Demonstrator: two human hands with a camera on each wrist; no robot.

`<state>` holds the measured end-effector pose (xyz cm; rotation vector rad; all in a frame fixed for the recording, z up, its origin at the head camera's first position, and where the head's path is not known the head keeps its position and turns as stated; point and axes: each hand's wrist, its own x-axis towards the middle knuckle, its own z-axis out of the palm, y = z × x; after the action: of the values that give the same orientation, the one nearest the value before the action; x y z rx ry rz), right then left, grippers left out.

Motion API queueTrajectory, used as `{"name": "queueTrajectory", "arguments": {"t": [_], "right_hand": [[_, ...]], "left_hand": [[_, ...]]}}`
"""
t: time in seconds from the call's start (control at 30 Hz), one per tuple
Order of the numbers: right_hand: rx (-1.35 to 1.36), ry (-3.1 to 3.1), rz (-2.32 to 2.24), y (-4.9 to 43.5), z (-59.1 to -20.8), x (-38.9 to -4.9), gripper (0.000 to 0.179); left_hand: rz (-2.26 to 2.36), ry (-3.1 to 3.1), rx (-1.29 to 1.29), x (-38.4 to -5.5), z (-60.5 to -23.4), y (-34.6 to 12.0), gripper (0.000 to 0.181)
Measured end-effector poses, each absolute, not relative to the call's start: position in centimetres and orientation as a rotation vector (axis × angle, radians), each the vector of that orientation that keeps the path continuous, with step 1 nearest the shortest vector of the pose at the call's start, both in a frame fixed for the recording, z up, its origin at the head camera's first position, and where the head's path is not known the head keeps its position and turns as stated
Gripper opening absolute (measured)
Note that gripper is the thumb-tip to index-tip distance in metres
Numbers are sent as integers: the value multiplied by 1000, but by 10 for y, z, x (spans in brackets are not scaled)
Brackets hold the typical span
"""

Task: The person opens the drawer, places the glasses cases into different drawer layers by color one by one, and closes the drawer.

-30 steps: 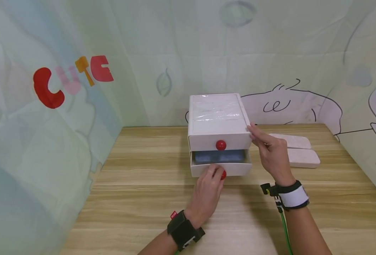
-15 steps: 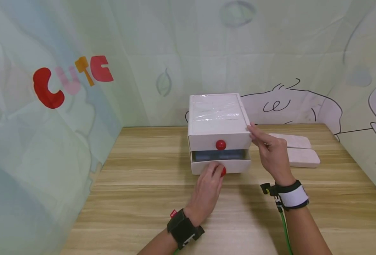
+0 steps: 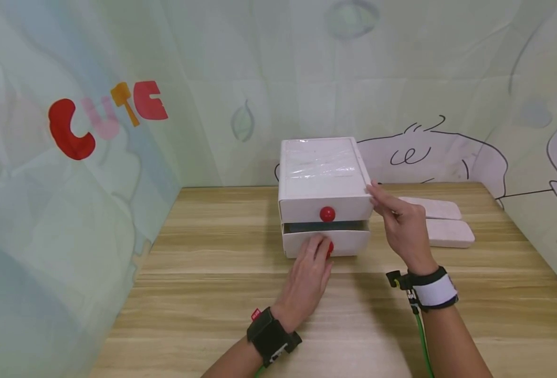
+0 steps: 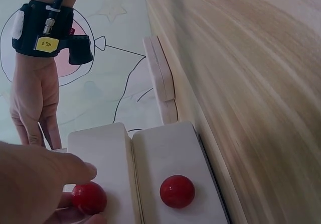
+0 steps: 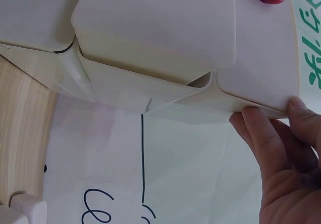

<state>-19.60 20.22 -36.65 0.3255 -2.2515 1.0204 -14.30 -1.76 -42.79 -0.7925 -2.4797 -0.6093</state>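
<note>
A white desktop drawer cabinet [image 3: 325,173] with clear film on top stands on the table. One lower drawer [image 3: 351,242] sticks out slightly below the top drawer [image 3: 302,210]; little shows through its narrow gap. My left hand [image 3: 304,286] is at that drawer's front, with its red knob [image 4: 90,198] between thumb and fingers in the left wrist view. Another drawer front [image 4: 170,151] with a red knob [image 4: 177,191] lies beneath. My right hand [image 3: 406,228] holds the cabinet's upper right front corner, thumb on the front edge and fingers along the side in the right wrist view.
Two pale, flat, rounded blocks [image 3: 450,233] lie on the wooden table [image 3: 221,236] to the right of the cabinet, behind my right hand. A printed cloth backdrop [image 3: 207,105] rises behind and at both sides. A green cable [image 3: 422,336] runs from the right wristband.
My left hand has moved forward with the drawer, which has slid farther into the cabinet. Its opening has narrowed and the blue inside is mostly covered. My right hand stays at the corner.
</note>
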Motion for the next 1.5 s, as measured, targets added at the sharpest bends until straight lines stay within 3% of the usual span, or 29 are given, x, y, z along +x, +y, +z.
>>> {"name": "queueTrajectory", "arguments": {"t": [0.63, 1.5], "right_hand": [[324, -2241, 1015, 202, -367, -196, 40], [345, -2221, 1039, 202, -367, -197, 39]], "left_hand": [[-580, -2529, -820, -150, -430, -20, 57], [-567, -2478, -837, -160, -434, -21, 53]]}}
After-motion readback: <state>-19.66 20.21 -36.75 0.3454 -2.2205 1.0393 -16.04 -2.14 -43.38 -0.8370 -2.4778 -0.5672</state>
